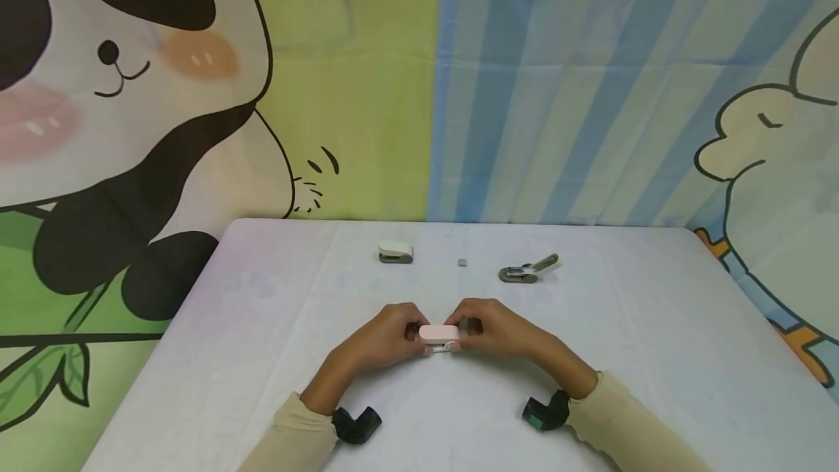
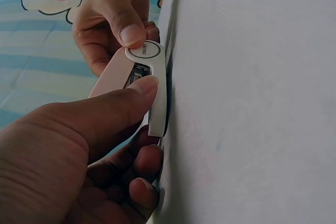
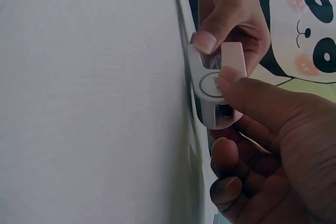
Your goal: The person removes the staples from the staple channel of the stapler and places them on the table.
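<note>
Item one: pink-and-white stapler (image 1: 438,333), lying directly between the two hands, at the near middle of the white-covered counter (image 1: 623,297). Its long axis is running crosswise, from one hand to the other; neither hand is standing nearer.

Left hand (image 1: 396,333): grasping the stapler's left end, its thumb pressing at the gap between pink arm (image 2: 112,74) and white frame (image 2: 159,103).

Right hand (image 1: 491,328): grasping the right end, its thumb resting against the round disc (image 2: 149,52) on the frame.

Further items, lying beyond the hands: white-topped stapler (image 1: 396,252), left; small grey block (image 1: 462,263), middle; grey stapler (image 1: 529,269) with its arm standing raised, right.

Obscured: thumbs are covering part of the gap, so the inner mechanism is showing only in dark slivers. Several fingers are hiding behind the stapler. Disc lettering is proving too small to read surely. Whether the stapler is touching the counter, cannot tell. Block's nature: too small to settle. Sleeves are running off the lower edge.
</note>
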### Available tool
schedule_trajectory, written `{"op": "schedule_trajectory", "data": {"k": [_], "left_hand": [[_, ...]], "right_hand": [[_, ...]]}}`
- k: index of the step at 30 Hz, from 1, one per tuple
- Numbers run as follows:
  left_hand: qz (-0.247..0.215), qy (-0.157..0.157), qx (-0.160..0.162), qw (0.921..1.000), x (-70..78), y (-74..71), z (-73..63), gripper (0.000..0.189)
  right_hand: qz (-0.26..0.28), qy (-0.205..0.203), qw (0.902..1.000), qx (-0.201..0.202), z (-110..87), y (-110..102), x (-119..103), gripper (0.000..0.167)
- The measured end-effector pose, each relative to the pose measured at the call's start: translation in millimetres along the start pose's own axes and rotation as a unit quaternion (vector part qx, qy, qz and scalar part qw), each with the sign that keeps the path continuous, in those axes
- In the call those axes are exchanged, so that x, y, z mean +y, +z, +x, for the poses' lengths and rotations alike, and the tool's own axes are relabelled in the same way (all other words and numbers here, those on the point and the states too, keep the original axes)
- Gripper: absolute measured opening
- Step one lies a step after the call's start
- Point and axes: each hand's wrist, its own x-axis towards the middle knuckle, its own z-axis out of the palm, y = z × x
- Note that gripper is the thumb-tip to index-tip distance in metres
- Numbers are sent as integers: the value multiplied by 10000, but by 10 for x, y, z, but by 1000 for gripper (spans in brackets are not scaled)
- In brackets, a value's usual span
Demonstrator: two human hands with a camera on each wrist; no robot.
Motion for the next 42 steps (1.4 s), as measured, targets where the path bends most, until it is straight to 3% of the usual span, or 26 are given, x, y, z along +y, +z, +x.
{"op": "schedule_trajectory", "data": {"k": [12,20,28,32,38,42], "left_hand": [[130,-64,-171,9997,-35,8,-38,20],[22,31,-289,9996,-19,11,43,21],[-58,139,-332,9993,-40,13,89,20],[-45,166,-349,9992,-44,-15,90,23],[-170,82,-440,9989,-43,-27,100,27],[-241,125,-407,9988,-40,-20,102,24]], "right_hand": [[4,139,9995,-298,42,53,10,27],[43,171,9996,-221,-9,6,11,27],[-304,183,9988,-339,-12,-27,-15,25],[-549,-178,9982,-142,38,7,-85,25],[-70,-1029,9944,231,187,65,-296,22],[-288,-850,9958,164,290,114,-436,21]]}}
